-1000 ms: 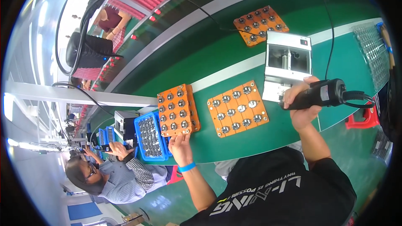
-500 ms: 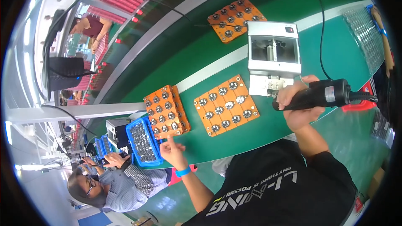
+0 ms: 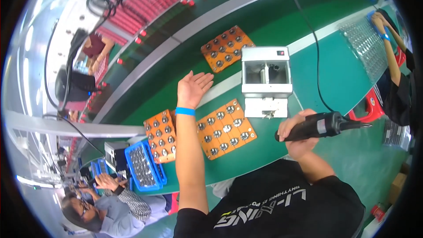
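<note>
Left hand (image 3: 193, 90): spread wide, palm up, near orange trays (image 3: 225, 137)
Right hand (image 3: 301, 146): holds a black power tool (image 3: 309, 128), pale label (image 3: 322, 126) showing
Shirt (image 3: 282, 183): black, white lettering (image 3: 264, 207)

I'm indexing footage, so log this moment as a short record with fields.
Left hand: open, palm up, nothing held
Right hand: gripping a black corded tool, likely an electric screwdriver
Near fixture: orange, carrying round metallic parts
Left fixture: orange, partly hidden by left forearm
Far fixture: orange, beyond the near one
Bin: blue, holding small metallic parts, beside left fixture
Machine: windowed, silver-white, possibly a screw feeder
Co-worker: at lower left
</note>
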Action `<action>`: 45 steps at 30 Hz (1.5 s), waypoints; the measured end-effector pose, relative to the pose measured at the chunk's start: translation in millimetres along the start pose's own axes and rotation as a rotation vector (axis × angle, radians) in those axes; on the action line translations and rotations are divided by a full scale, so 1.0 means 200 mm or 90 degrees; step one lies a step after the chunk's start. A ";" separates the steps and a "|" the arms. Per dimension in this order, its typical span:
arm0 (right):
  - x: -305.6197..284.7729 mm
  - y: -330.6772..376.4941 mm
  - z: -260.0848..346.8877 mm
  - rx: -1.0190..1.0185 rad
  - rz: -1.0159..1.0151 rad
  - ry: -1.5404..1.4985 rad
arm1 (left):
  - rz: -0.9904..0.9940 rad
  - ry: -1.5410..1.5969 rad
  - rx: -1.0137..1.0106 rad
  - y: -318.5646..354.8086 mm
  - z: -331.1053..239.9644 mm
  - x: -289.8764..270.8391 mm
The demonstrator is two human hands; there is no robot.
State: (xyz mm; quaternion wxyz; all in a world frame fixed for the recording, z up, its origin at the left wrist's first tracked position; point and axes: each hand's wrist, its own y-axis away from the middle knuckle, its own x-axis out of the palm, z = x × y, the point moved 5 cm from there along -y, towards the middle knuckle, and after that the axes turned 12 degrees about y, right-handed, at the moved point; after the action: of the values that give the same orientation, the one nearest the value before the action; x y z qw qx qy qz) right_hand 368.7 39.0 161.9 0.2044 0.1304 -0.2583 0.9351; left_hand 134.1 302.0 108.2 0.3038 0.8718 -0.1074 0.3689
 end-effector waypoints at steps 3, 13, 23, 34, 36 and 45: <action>-0.05 -0.01 0.04 -0.007 -0.005 0.009 | -0.013 -0.015 -0.018 -0.14 -0.07 -0.05; -0.10 -0.02 0.08 0.005 -0.027 0.015 | -0.014 -0.188 0.002 -0.26 -0.01 0.11; 0.01 0.13 0.05 0.023 -0.038 -0.003 | -0.057 -0.203 0.156 -0.04 0.13 -0.01; 0.15 0.15 -0.06 0.046 -0.007 0.022 | -0.143 0.053 0.445 0.97 0.12 -0.30; 0.18 0.14 -0.09 0.053 -0.001 0.017 | -0.163 0.062 0.474 1.11 0.12 -0.41; 0.24 0.18 -0.12 0.048 0.045 0.019 | -0.322 0.082 0.594 1.43 0.12 -0.81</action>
State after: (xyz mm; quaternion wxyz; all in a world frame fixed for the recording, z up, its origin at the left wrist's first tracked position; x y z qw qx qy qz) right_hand 306.3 39.3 143.4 0.1701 0.1150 -0.2240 0.9527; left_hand -85.1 55.2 109.3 -0.0305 0.8885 0.3002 0.3458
